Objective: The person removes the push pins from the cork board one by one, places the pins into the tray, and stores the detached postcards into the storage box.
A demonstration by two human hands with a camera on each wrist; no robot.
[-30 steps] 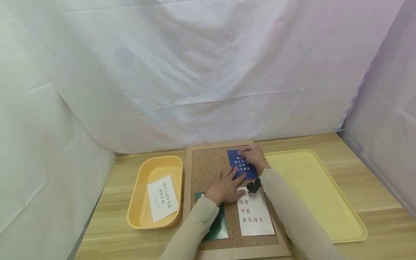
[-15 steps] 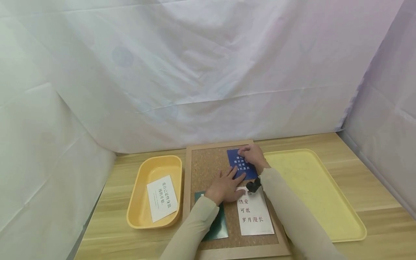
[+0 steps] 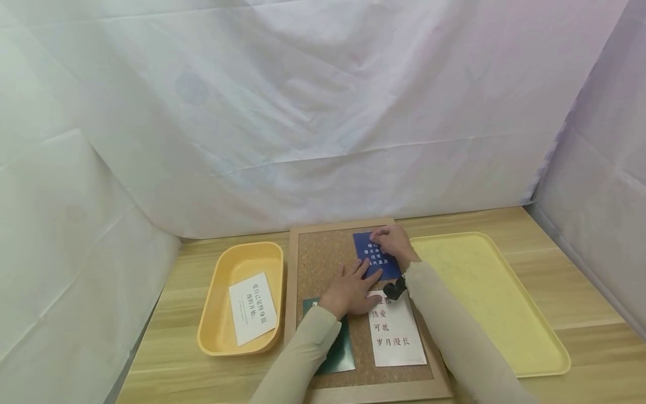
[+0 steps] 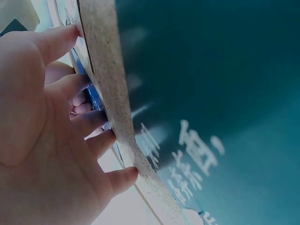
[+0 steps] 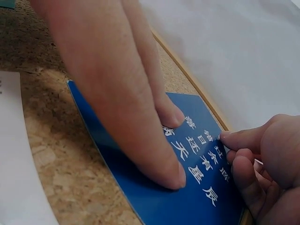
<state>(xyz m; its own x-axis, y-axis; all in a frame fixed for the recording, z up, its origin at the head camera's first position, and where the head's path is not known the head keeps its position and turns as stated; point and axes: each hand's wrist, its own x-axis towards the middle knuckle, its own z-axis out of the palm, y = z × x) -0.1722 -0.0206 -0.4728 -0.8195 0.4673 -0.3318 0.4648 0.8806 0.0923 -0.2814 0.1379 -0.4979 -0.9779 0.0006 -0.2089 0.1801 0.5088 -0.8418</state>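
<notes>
**Both hands on the blue card**

I see the left hand point(image 3: 348, 292) lying flat on the cork board point(image 3: 323, 258), its fingers straight and spread, two fingertips pressing the lower edge of the blue card point(image 3: 375, 255). The right hand point(image 3: 396, 244) rests on the card's upper right, fingers curled, thumb and forefinger pinching something too small for me to make out. I count four cards: a white one point(image 3: 252, 308) in the orange bin point(image 3: 222, 328) at left, then on the board a green one point(image 3: 338, 350), the blue one and a white one point(image 3: 396, 331). The yellow tray point(image 3: 494, 303) sits at right.
</notes>
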